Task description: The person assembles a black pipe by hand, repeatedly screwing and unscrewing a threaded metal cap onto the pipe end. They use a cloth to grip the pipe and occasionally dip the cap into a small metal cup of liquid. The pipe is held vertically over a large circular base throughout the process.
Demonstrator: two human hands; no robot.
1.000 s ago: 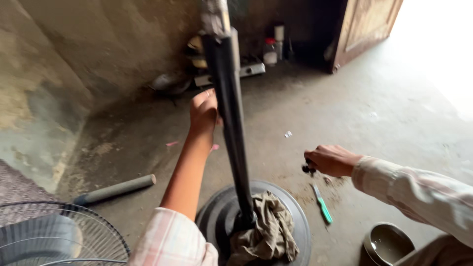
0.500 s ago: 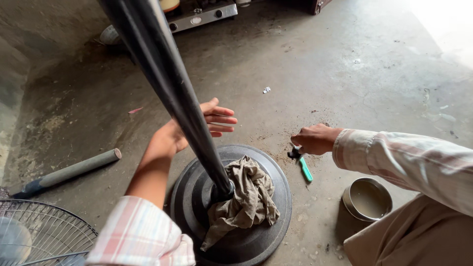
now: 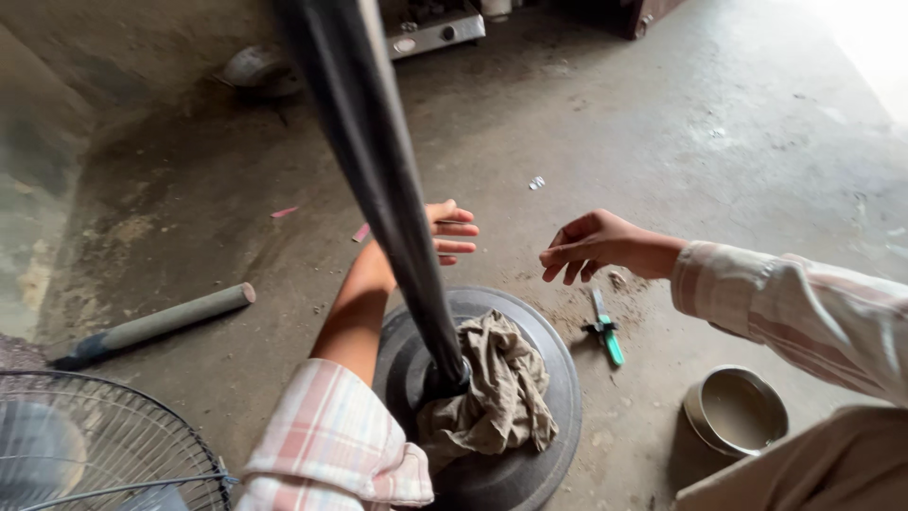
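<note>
Pole (image 3: 378, 189): top cut by upper edge; blurred close to the camera. It hides the left hand's (image 3: 445, 232) palm and wrist. Rag (image 3: 497, 393) covers the pole's foot on the base (image 3: 558, 378). Left of pole, fan grille (image 3: 104, 445) cut by the lower edge.

The dark pole (image 3: 378, 189) rises off the round base (image 3: 549, 378), just in front of my left hand (image 3: 445, 232). Right of the pole, bare floor (image 3: 662, 142) lies open; the rag (image 3: 497, 388) crowds its foot, and the fan grille (image 3: 95, 445) blocks low left.
</note>
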